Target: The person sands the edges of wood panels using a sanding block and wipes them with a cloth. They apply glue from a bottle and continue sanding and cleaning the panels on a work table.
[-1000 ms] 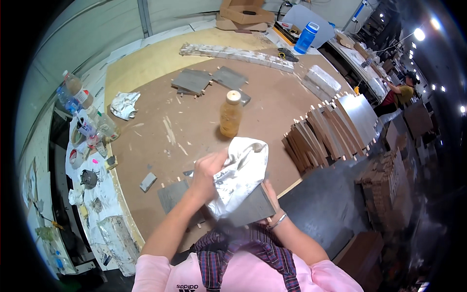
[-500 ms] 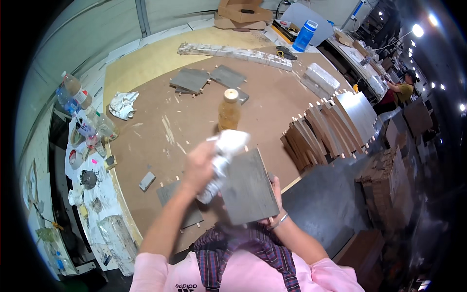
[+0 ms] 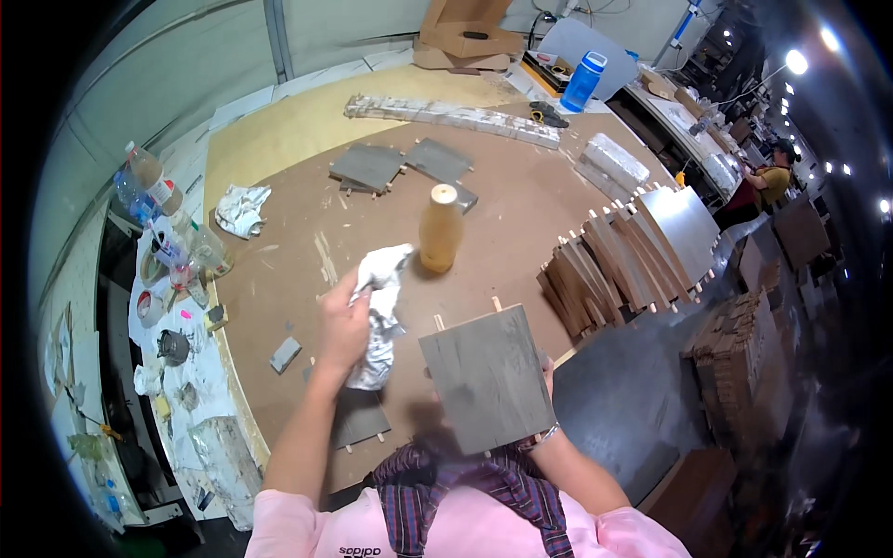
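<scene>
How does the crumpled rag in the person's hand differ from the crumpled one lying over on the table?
The rag in the left hand is gripped and lifted off the table; the rag on the table lies loose, touched by nobody. The held one hangs long and drawn out; the lying one is bunched into a low heap. Both are whitish, crumpled and stained grey.

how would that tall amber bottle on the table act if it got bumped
The amber bottle would probably tip rather than slide: it stands tall on a narrow base. It looks round, so once down it may roll across the flat brown table. Its top looks capped, so spilling seems less likely.
</scene>
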A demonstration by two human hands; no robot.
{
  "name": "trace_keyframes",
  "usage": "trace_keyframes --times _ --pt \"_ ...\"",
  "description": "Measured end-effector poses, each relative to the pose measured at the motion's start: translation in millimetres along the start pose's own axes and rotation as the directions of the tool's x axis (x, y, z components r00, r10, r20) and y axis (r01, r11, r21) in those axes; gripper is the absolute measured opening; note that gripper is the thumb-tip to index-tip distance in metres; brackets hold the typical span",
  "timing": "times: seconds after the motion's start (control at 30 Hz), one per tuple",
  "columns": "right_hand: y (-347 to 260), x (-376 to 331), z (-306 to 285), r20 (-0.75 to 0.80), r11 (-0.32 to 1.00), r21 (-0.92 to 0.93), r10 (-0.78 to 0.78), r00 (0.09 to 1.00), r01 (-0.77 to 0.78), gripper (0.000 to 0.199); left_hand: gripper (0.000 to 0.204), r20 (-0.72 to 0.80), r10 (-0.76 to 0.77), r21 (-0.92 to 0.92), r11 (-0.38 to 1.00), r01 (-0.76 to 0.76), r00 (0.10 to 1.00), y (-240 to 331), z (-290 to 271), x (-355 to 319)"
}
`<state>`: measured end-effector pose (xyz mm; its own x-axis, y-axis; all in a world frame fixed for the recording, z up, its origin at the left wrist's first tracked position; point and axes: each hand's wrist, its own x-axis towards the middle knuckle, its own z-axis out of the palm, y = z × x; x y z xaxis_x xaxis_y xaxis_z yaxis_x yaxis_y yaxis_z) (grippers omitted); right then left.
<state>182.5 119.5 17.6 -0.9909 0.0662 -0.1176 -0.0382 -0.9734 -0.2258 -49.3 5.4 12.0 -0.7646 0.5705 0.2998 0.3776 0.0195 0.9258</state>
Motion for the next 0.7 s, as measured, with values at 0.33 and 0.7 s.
trace_keyframes --times 0.33,0.7 --pt "2 -9 1 0.128 0.969 0.247 -0.012 0.992 -0.021 0.116 0.021 0.104 -0.178 -0.091 0.978 0.187 0.979 -12 5 -45" --pt "-13 -21 6 0.041 0.994 0.076 -0.087 0.995 0.083 0.112 0.018 0.125 -0.168 -0.08 0.981 0.179 0.978 8 20 -34"
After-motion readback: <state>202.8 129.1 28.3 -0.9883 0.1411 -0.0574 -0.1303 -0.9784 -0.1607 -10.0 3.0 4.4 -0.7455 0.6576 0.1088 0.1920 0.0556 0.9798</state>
